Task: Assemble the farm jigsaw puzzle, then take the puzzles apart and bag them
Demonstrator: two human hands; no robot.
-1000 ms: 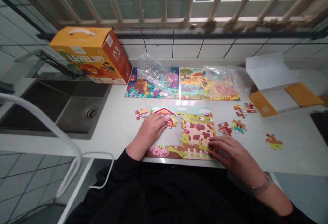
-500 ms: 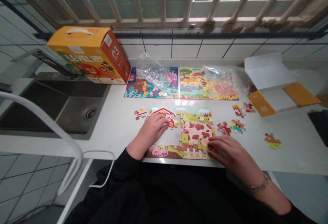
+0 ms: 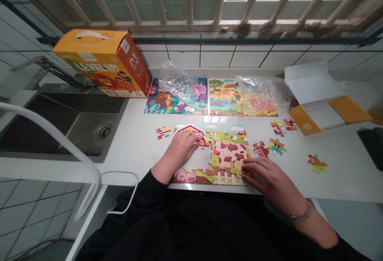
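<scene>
Pinching a green puzzle piece (image 3: 235,167) between thumb and fingertips of the right hand (image 3: 265,173), at the cow's lower right on the farm puzzle (image 3: 230,149); hiding the piece's right end there. Covering part of the barn piece (image 3: 203,140) with the left hand (image 3: 180,150) (impossible to tell a pinch from a light press). Blurred under crinkled plastic bags (image 3: 178,83): parts of the blue board (image 3: 163,101) and yellow board (image 3: 220,93). Cut off at the right edge: a black object (image 3: 370,144), too partial to name.
</scene>
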